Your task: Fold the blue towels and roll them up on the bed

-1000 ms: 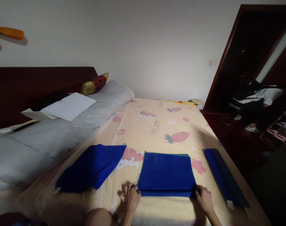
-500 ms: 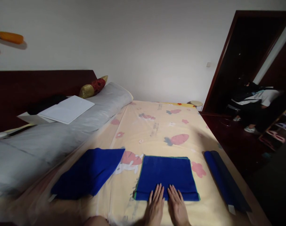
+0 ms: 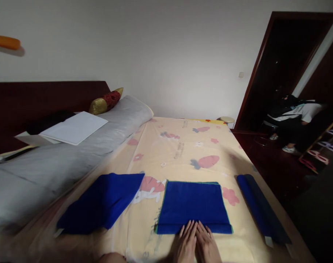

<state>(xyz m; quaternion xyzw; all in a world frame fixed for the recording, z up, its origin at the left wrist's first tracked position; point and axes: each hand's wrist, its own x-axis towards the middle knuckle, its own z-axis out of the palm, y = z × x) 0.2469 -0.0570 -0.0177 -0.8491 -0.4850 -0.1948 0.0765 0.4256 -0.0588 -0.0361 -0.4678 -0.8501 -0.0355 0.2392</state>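
Note:
A blue cloth (image 3: 193, 202) with green edging lies spread in front of me, its near edge folded over in a narrow strip. On that strip rest the fingertips of my left hand (image 3: 186, 241) and my right hand (image 3: 207, 241). Both hands lie flat, palms down and side by side, with fingers stretched out and the index fingers nearly touching. To the left is another blue cloth (image 3: 100, 202), loosely folded with a white tag at its corner. A rolled or narrowly folded blue cloth (image 3: 261, 206) with a white tag lies to the right.
The bed (image 3: 180, 153) has a sheet printed with carrots and flowers. A grey covered bolster (image 3: 73, 157) bears a white board (image 3: 75, 128) and a red-gold cushion (image 3: 107, 101). A person (image 3: 298, 113) sits bent over near the doorway, beside a shoe rack (image 3: 322, 149).
My hands have drawn closer together and slid back toward me, down to the folded near edge. The three cloths stay put; the view has shifted slightly.

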